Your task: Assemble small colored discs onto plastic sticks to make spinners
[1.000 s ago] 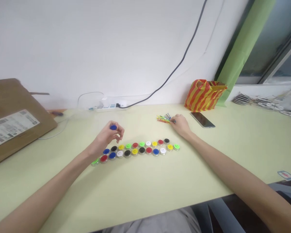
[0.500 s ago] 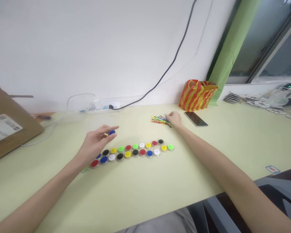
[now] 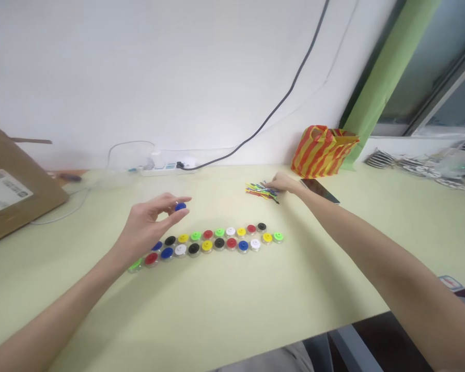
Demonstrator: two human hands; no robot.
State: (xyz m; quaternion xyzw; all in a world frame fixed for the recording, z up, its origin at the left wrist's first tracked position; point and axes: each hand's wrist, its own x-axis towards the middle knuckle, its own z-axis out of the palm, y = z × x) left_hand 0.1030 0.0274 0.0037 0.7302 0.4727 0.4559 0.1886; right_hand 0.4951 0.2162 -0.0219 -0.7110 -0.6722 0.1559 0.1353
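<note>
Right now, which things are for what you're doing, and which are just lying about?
Probably in use:
small blue piece, held in the left hand
coloured strips, at the right hand
colour-topped pots, in rows

Seemingly just lying about:
phone
striped bag
cardboard box

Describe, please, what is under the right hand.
At the right hand, a loose pile of thin coloured strips shows on the table, partly under the fingers. Whatever the hand covers is hidden; whether it pinches a strip cannot be told.
</note>
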